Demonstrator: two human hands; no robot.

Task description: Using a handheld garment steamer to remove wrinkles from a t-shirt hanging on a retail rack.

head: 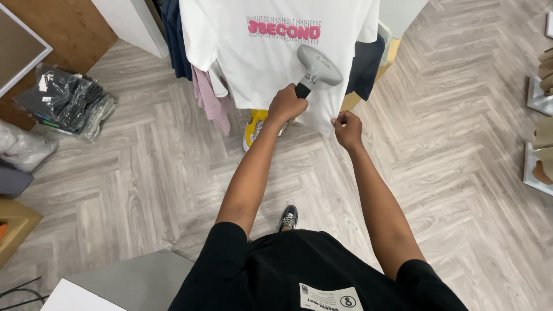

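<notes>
A white T-shirt [271, 57] with pink print hangs in front of me. My left hand [286, 104] is closed around the dark handle of a grey garment steamer [318, 67], whose head rests against the shirt's lower front. My right hand [347, 128] pinches the shirt's bottom hem and holds it taut, just below and right of the steamer head.
Other garments hang behind the shirt: a pink one [208, 98] and dark ones [364, 66]. A pile of bagged dark clothes [69, 101] lies on the wooden floor at the left. A yellow steamer base [253, 125] stands under the shirt. Shelves [538, 98] are at the right.
</notes>
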